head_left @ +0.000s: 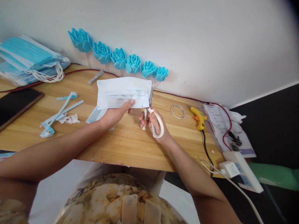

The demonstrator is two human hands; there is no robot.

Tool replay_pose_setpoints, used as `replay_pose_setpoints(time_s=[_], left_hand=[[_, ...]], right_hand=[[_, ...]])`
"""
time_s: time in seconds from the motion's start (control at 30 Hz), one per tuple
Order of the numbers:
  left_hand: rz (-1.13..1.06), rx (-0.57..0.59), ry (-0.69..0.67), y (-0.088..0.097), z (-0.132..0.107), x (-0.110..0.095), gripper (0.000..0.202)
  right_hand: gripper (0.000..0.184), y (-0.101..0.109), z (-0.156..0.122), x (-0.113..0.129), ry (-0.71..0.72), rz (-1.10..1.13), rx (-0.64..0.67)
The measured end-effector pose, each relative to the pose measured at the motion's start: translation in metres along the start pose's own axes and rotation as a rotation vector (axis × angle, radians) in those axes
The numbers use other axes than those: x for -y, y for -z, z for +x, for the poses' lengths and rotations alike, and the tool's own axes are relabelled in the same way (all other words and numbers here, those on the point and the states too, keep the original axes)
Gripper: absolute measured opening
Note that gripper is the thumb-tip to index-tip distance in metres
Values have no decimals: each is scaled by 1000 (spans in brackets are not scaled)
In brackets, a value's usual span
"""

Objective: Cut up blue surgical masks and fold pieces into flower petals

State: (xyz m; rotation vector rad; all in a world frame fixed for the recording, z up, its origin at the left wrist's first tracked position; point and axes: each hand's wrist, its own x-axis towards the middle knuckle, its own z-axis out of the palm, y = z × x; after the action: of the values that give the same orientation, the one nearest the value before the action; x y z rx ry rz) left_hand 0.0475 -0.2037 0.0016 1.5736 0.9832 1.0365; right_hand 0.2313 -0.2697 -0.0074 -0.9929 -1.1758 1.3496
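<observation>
My left hand (pixel 118 113) pinches the lower edge of a pale face mask (pixel 123 88), thumb in front and fingers behind. The mask is spread out flat, its pleats running sideways. In my right hand (pixel 158 123) is a pair of scissors (pixel 158 128) with cream handles, fingers through the loops. The blades stand at the mask's right edge, one of them partly behind it, and a small slit shows near its lower right corner. Under my left hand lies a light blue piece of mask fabric (pixel 95 114), partly covered.
Cut blue strips (pixel 58 112) and white scraps (pixel 71 119) lie at left, near a phone (pixel 18 104) and stacked masks (pixel 28 56). Several blue fabric flowers (pixel 119 58) line the wall. To the right are a wire coil (pixel 177 111), a yellow glue gun (pixel 198 118) and a power strip (pixel 244 172).
</observation>
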Motion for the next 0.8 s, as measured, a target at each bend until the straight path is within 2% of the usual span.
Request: replay_pose_setpoints(time_s=[0.27,0.8], left_hand=[[60,-24,23,-2,-2,-8,47],[86,-36,21,-4,-4,-9,44]], right_hand=[[48,0,-1,1,16,-7,-9],[52,-8,-3,7,-24,31,-93]])
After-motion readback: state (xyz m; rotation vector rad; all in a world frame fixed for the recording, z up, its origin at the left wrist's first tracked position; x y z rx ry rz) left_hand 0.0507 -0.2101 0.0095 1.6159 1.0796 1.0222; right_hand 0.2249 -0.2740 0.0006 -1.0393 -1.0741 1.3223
